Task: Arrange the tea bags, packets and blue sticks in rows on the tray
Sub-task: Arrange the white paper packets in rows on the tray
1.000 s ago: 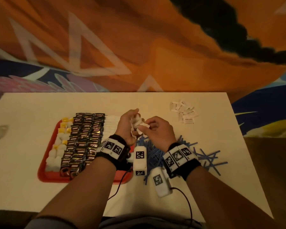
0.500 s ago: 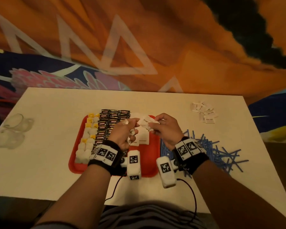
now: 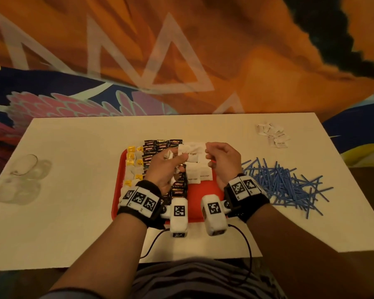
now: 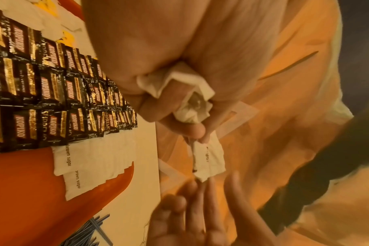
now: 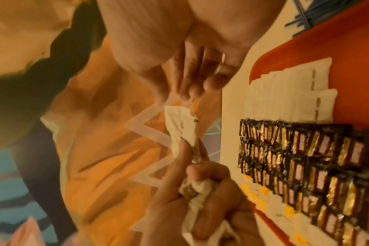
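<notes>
Two hands: above tray, passing sugar packets
Counter [image 3: 73, 212]: blue sticks [image 3: 285, 186] still heaped right
Tray [image 3: 205, 195]: red; rows filling leftward-first; "KOPIKO", "TEA", "brown sugar" legible
Left hand [image 3: 166, 169]: clutches spare packets, pinches one packet [image 4: 210, 159] out
Right hand [image 3: 222, 160]: fingers relaxed, empty, reaching for it
</notes>
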`<action>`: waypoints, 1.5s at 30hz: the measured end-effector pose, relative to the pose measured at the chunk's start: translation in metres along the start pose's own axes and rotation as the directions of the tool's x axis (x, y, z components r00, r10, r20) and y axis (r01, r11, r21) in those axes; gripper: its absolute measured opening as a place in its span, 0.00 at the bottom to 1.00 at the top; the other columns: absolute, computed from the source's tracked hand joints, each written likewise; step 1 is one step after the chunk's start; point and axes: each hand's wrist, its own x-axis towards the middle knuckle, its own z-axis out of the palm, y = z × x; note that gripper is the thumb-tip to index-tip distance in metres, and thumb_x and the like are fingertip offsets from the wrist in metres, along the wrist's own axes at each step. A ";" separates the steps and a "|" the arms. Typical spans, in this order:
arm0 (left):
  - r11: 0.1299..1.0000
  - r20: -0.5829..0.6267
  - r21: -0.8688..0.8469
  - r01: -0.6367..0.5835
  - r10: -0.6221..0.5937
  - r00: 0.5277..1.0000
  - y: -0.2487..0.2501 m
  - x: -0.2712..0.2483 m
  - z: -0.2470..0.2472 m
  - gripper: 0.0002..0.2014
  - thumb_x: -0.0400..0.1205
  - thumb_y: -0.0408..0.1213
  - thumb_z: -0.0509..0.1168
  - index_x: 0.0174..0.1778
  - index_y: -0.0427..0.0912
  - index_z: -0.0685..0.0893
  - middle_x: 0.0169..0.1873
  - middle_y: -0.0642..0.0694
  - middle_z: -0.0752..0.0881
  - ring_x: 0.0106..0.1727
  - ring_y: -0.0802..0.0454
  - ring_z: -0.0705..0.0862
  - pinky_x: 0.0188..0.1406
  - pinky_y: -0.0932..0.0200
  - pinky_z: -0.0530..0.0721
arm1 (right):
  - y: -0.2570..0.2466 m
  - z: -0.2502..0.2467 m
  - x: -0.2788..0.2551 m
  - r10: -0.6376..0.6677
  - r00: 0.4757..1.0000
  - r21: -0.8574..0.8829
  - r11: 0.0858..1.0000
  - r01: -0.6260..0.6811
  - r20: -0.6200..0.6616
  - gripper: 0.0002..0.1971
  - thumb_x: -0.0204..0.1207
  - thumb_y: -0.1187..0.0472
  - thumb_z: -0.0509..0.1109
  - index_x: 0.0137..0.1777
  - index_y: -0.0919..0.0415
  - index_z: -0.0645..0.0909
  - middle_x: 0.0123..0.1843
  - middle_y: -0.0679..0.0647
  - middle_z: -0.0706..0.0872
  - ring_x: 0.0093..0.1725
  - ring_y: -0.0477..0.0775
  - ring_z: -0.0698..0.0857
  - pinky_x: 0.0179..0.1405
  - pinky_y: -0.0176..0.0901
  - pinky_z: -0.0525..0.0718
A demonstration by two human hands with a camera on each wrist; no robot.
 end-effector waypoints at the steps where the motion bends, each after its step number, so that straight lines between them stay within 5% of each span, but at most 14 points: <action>1: 1.000 0.003 -0.015 0.009 -0.009 1.000 -0.002 0.000 -0.003 0.07 0.81 0.29 0.72 0.42 0.45 0.84 0.27 0.53 0.85 0.23 0.59 0.77 0.15 0.66 0.70 | 0.003 0.002 -0.002 0.016 0.998 -0.026 1.000 -0.014 0.057 0.05 0.74 0.63 0.77 0.49 0.58 0.86 0.43 0.53 0.89 0.41 0.49 0.84 0.33 0.41 0.79; 4: 0.999 0.023 -0.031 0.023 -0.022 1.000 -0.008 -0.001 -0.008 0.07 0.81 0.29 0.72 0.52 0.42 0.85 0.28 0.53 0.86 0.24 0.58 0.78 0.14 0.65 0.70 | 0.012 0.009 -0.009 0.034 0.971 -0.133 0.991 -0.002 0.236 0.07 0.73 0.63 0.78 0.51 0.56 0.87 0.45 0.52 0.90 0.44 0.49 0.86 0.36 0.41 0.81; 9: 0.997 0.011 -0.064 0.052 -0.052 0.999 -0.015 -0.001 -0.006 0.12 0.81 0.28 0.71 0.59 0.43 0.86 0.30 0.53 0.89 0.25 0.59 0.80 0.14 0.66 0.71 | 0.020 0.012 -0.004 -0.006 0.998 -0.040 0.999 0.008 0.059 0.02 0.75 0.60 0.77 0.43 0.53 0.89 0.41 0.46 0.91 0.44 0.48 0.87 0.37 0.42 0.82; 13: 0.994 -0.050 -0.087 0.072 -0.077 0.996 -0.023 0.006 0.001 0.13 0.82 0.28 0.71 0.61 0.41 0.85 0.33 0.50 0.89 0.26 0.58 0.81 0.14 0.65 0.71 | 0.027 0.001 0.004 0.119 0.975 -0.095 0.990 -0.102 0.188 0.10 0.74 0.61 0.78 0.52 0.65 0.86 0.46 0.55 0.90 0.42 0.50 0.87 0.34 0.40 0.82; 16: 0.996 -0.092 -0.055 0.069 -0.074 0.993 -0.028 0.008 0.007 0.07 0.83 0.32 0.71 0.56 0.39 0.86 0.33 0.47 0.87 0.27 0.55 0.82 0.15 0.66 0.73 | 0.034 -0.010 0.014 0.082 0.961 -0.264 0.964 -0.009 0.265 0.07 0.72 0.66 0.79 0.44 0.70 0.86 0.36 0.57 0.89 0.34 0.47 0.86 0.30 0.36 0.82; 19: 1.000 -0.158 -0.007 0.028 -0.028 0.987 -0.034 0.015 0.015 0.03 0.83 0.34 0.71 0.44 0.40 0.87 0.31 0.47 0.86 0.25 0.57 0.83 0.16 0.68 0.75 | 0.041 -0.019 0.023 0.092 0.955 -0.346 0.938 0.012 0.282 0.09 0.71 0.64 0.80 0.46 0.70 0.87 0.39 0.64 0.90 0.32 0.45 0.86 0.32 0.36 0.82; 24: 0.986 -0.267 0.152 0.073 -0.030 0.963 -0.057 0.032 0.013 0.07 0.82 0.43 0.72 0.40 0.47 0.89 0.32 0.48 0.88 0.27 0.54 0.84 0.22 0.63 0.76 | 0.061 -0.040 0.047 0.109 0.971 -0.460 0.888 0.001 0.212 0.11 0.73 0.59 0.78 0.51 0.64 0.85 0.37 0.55 0.90 0.31 0.45 0.87 0.32 0.32 0.85; 27: 0.982 -0.307 0.141 0.125 -0.077 0.949 -0.066 0.039 0.007 0.07 0.83 0.41 0.71 0.41 0.45 0.88 0.31 0.48 0.86 0.29 0.53 0.83 0.26 0.62 0.80 | 0.074 -0.054 0.063 0.103 0.975 -0.554 0.832 0.024 0.196 0.09 0.76 0.58 0.76 0.53 0.59 0.84 0.40 0.50 0.89 0.26 0.33 0.84 0.27 0.25 0.80; 29: 0.979 -0.322 0.135 0.151 -0.101 0.941 -0.070 0.042 0.002 0.07 0.84 0.40 0.70 0.42 0.43 0.87 0.32 0.46 0.86 0.30 0.53 0.83 0.30 0.62 0.84 | 0.086 -0.064 0.076 0.113 0.978 -0.655 0.755 0.030 0.175 0.10 0.77 0.55 0.75 0.55 0.58 0.85 0.47 0.49 0.89 0.32 0.34 0.86 0.33 0.26 0.83; 33: 0.976 -0.348 0.105 0.193 -0.146 0.926 -0.078 0.048 -0.010 0.06 0.84 0.40 0.71 0.43 0.43 0.87 0.34 0.45 0.86 0.33 0.52 0.83 0.25 0.66 0.81 | 0.103 -0.077 0.093 0.153 0.980 -0.742 0.671 -0.009 0.126 0.03 0.76 0.53 0.75 0.47 0.46 0.84 0.49 0.48 0.90 0.47 0.48 0.89 0.55 0.52 0.88; 39: 0.968 -0.346 0.115 0.223 -0.172 0.923 -0.084 0.047 -0.018 0.07 0.84 0.41 0.70 0.44 0.44 0.88 0.34 0.46 0.86 0.32 0.53 0.83 0.22 0.66 0.79 | 0.116 -0.069 0.104 0.191 0.970 -0.746 0.666 -0.018 0.148 0.12 0.74 0.54 0.77 0.55 0.57 0.87 0.50 0.52 0.91 0.48 0.52 0.90 0.57 0.53 0.88; 45: 0.963 -0.358 0.117 0.244 -0.188 0.915 -0.083 0.045 -0.024 0.08 0.85 0.41 0.69 0.47 0.40 0.89 0.33 0.46 0.84 0.32 0.53 0.81 0.20 0.68 0.77 | 0.131 -0.057 0.114 0.164 0.985 -0.817 0.575 -0.048 0.058 0.09 0.77 0.54 0.74 0.51 0.58 0.84 0.51 0.53 0.88 0.48 0.52 0.87 0.54 0.44 0.84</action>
